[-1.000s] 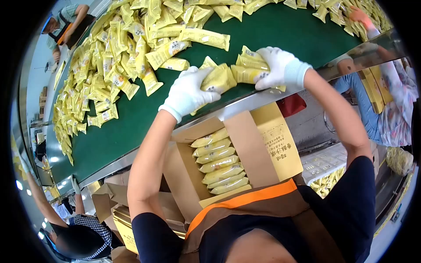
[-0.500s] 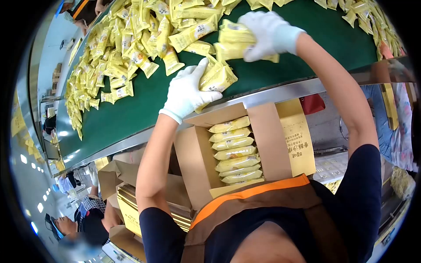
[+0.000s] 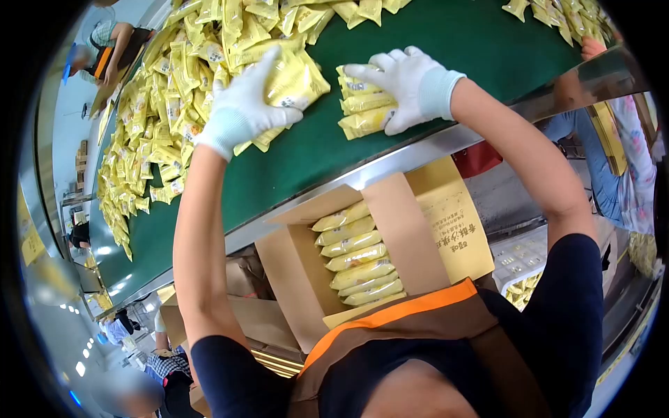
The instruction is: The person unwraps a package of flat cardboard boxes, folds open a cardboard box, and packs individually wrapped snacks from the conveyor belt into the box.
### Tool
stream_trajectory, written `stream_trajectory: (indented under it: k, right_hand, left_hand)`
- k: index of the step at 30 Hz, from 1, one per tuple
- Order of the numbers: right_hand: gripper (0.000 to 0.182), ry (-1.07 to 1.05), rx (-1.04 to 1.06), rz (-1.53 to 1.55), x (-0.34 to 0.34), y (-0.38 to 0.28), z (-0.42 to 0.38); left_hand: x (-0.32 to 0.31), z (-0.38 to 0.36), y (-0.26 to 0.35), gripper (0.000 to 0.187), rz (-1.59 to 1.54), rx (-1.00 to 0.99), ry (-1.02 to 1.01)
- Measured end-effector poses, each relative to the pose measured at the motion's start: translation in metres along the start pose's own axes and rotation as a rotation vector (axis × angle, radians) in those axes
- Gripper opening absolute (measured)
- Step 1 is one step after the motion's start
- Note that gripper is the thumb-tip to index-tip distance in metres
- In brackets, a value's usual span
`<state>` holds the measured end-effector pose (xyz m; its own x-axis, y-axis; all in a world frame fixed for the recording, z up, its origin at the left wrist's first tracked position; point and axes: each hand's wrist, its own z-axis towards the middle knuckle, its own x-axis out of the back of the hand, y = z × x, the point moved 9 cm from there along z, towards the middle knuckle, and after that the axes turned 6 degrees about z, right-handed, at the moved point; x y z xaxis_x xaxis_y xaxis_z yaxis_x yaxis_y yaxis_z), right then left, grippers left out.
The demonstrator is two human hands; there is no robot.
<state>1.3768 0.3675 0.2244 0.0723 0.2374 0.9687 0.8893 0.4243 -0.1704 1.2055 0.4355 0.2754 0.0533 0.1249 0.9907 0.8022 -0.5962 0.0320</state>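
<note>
My left hand (image 3: 244, 104), in a white glove, has its fingers and thumb around several yellow snack packets (image 3: 298, 78) at the edge of the large pile. My gloved right hand (image 3: 412, 89) grips a short row of similar yellow packets (image 3: 366, 124) on the green belt (image 3: 279, 180), fingers over the top and thumb at the near side. Its palm side is hidden. Below the belt edge stands an open cardboard box (image 3: 293, 279), with a column of yellow packets (image 3: 357, 259) lying side by side in it.
A large packet pile (image 3: 164, 118) covers the belt's left side, with more packets (image 3: 564, 17) at far right. A metal rail (image 3: 425, 148) edges the belt. Folded cartons (image 3: 268, 362) stand left of the box. Other people work at left and right; one person's hand (image 3: 592, 47) touches the belt's right end.
My left hand has moved left and up to the pile with packets in its grasp. My right hand has shifted slightly down, and its packets now rest in a neater row. The view has tilted.
</note>
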Motion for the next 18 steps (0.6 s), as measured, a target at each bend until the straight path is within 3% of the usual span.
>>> stream_trajectory:
  k: [2, 5, 7, 9, 11, 13, 15, 18]
  right_hand:
    - [0.098, -0.031, -0.011, -0.020, -0.002, 0.001, 0.003]
    - [0.096, -0.068, -0.023, 0.120, 0.008, 0.010, 0.001]
    - [0.090, 0.246, -0.003, 0.162, 0.033, 0.020, -0.022]
    - [0.093, 0.328, -0.098, 0.067, 0.039, 0.039, -0.042]
    - [0.096, 0.354, -0.184, -0.065, 0.011, 0.054, -0.058]
    - [0.098, 0.276, -0.227, 0.023, -0.007, 0.060, -0.065]
    - [0.098, 0.247, -0.216, 0.015, -0.002, 0.055, -0.064]
    - [0.100, 0.094, -0.277, 0.273, 0.008, 0.052, -0.058]
  left_hand:
    - [-0.047, 0.018, -0.012, 0.113, 0.081, 0.003, -0.188]
    - [-0.047, 0.015, -0.027, 0.111, -0.273, 0.015, -0.048]
    - [-0.027, -0.015, -0.022, 0.106, -0.219, 0.015, 0.027]
    - [0.006, -0.069, -0.008, 0.104, -0.099, 0.055, 0.132]
    - [-0.007, -0.122, -0.025, 0.102, -0.108, 0.142, 0.164]
    - [-0.055, -0.172, -0.050, 0.102, 0.161, 0.319, 0.012]
    - [-0.083, -0.210, -0.063, 0.099, 0.046, 0.290, 0.213]
    - [-0.079, -0.206, -0.060, 0.113, -0.042, 0.419, 0.158]
